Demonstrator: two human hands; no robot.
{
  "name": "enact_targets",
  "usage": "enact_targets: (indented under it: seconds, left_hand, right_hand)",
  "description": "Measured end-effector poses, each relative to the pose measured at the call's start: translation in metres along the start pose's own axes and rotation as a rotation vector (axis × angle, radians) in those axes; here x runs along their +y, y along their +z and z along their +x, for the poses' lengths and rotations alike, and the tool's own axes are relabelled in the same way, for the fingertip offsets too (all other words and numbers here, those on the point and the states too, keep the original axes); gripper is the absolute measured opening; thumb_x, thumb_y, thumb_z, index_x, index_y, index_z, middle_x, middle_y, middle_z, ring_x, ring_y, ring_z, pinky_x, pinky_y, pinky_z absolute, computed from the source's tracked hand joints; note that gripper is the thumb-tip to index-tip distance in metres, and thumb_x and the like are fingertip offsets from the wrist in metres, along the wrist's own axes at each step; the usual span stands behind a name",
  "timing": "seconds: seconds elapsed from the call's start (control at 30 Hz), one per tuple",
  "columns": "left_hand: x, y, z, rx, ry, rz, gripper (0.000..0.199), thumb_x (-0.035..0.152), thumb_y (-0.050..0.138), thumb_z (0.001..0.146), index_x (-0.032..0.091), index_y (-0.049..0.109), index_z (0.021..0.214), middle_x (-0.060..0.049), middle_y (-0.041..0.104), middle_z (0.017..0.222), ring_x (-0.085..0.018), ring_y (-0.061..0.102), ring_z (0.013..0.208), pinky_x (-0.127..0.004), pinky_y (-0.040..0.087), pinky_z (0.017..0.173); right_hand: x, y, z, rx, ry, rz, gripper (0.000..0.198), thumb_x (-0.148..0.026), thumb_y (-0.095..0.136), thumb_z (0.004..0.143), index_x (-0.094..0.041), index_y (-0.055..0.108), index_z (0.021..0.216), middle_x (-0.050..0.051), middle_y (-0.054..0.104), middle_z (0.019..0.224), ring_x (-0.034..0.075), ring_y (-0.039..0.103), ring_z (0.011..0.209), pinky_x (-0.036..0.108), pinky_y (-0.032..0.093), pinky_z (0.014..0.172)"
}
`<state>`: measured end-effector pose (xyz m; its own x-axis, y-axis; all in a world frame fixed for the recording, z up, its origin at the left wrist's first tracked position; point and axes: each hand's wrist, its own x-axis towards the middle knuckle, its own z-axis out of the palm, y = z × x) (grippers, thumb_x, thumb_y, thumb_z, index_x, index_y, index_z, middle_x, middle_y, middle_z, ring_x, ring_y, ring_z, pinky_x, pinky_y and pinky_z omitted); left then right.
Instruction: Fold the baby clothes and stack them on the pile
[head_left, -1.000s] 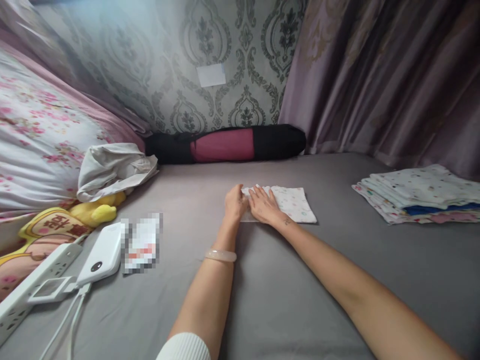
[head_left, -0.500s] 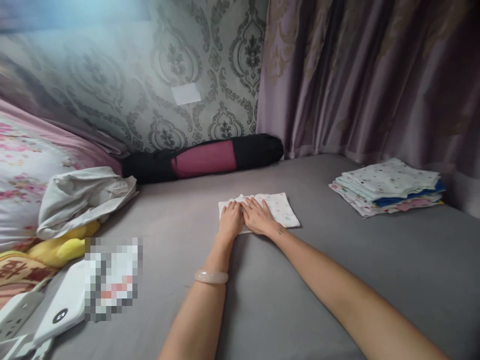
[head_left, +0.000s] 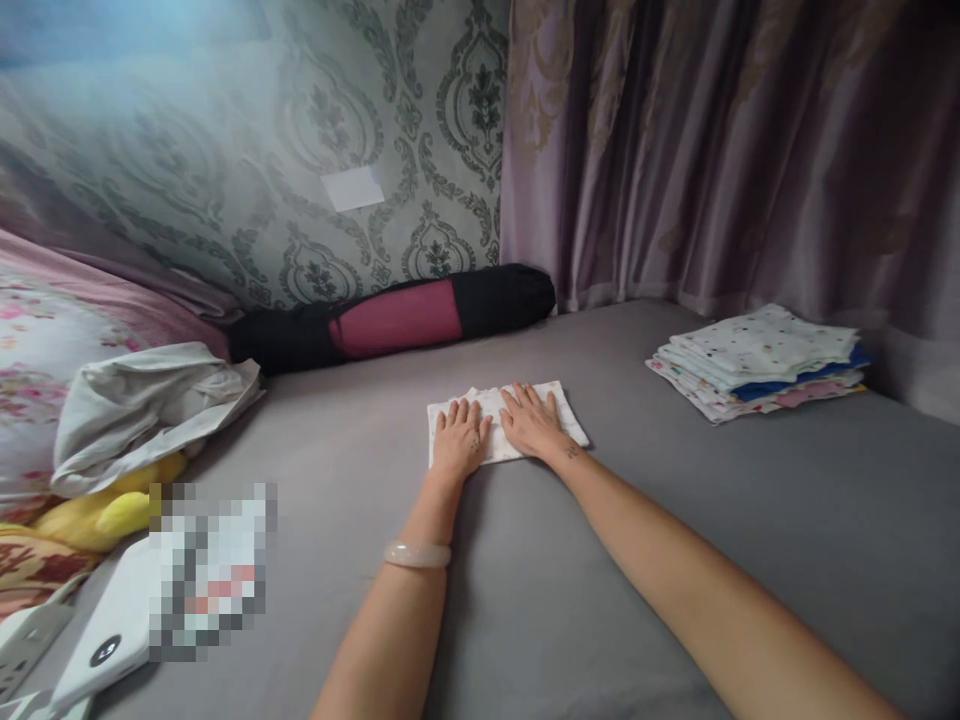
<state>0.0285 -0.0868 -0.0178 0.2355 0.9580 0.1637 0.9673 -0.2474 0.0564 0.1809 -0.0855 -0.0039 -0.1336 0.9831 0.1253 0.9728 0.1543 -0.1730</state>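
Note:
A white patterned cloth (head_left: 571,412), folded into a flat rectangle, lies on the grey bed sheet (head_left: 360,450). My left hand (head_left: 459,440) rests palm down on its left part, fingers stretched forward. On the right part lies my right hand (head_left: 531,420), also flat with its fingers spread. A strip of the cloth shows between the two hands; the rest under the palms is hidden. To the right sits a stack of folded cloths (head_left: 757,355), with white spotted ones on top and blue and pink layers below.
A long black and dark-red roll-shaped bag (head_left: 397,318) lies along the wall. At the left are a light grey cloth (head_left: 150,405), a yellow plush thing (head_left: 97,515), a white device (head_left: 109,620) and a power strip (head_left: 30,640). Purple curtains (head_left: 637,150) hang at the back right.
My hands have moved apart across the folded cloth, the left toward its left side and the right toward its right. The whole view has shifted slightly.

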Motion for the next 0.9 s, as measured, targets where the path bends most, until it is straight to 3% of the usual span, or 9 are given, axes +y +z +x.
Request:
enact_targets:
  seconds: [0.17,0.37,0.57,0.77,0.9]
  left_hand:
    - [0.001,-0.003,-0.003,0.014,-0.013,0.017,0.057,0.047,0.018,0.099,0.02,0.04,0.143,-0.01,0.038,0.151,-0.029,0.03,0.141,-0.05,0.025,0.113]
    - [0.006,-0.009,-0.004,-0.031,-0.053,0.001,0.066,0.059,0.02,0.095,0.021,0.037,0.145,-0.012,0.034,0.153,-0.035,0.027,0.141,-0.058,0.023,0.111]
    - [0.007,-0.01,-0.002,-0.069,-0.079,-0.004,0.065,0.059,0.02,0.094,0.023,0.033,0.146,-0.011,0.033,0.154,-0.036,0.024,0.141,-0.058,0.02,0.111]
    - [0.005,-0.018,0.001,0.031,0.017,0.067,0.056,0.056,0.026,0.095,0.019,0.052,0.129,-0.016,0.056,0.129,-0.033,0.048,0.122,-0.054,0.03,0.103]
    - [-0.003,-0.03,0.016,-0.031,0.047,0.114,0.041,0.04,0.031,0.097,0.017,0.061,0.111,-0.014,0.065,0.111,-0.026,0.061,0.104,-0.044,0.034,0.1]
  right_hand:
    - [0.002,-0.001,0.001,0.002,-0.004,0.03,0.055,-0.039,0.022,0.098,-0.019,0.037,0.147,0.011,0.03,0.155,0.029,0.024,0.142,0.059,0.014,0.112]
    - [0.027,-0.002,-0.005,0.011,-0.057,-0.016,0.058,-0.043,0.022,0.098,-0.015,0.037,0.147,0.016,0.03,0.154,0.029,0.025,0.142,0.053,0.015,0.114]
    - [0.043,0.0,-0.008,-0.014,-0.087,-0.048,0.059,-0.045,0.022,0.099,-0.015,0.035,0.148,0.016,0.03,0.154,0.028,0.024,0.143,0.05,0.016,0.115]
    - [0.049,-0.009,-0.004,-0.012,-0.126,-0.016,0.053,-0.04,0.023,0.099,-0.02,0.043,0.144,0.011,0.039,0.15,0.026,0.033,0.138,0.049,0.017,0.115]
    - [0.06,-0.017,0.008,-0.024,-0.174,-0.003,0.048,-0.034,0.026,0.099,-0.02,0.047,0.14,0.009,0.049,0.143,0.024,0.041,0.132,0.044,0.021,0.112]
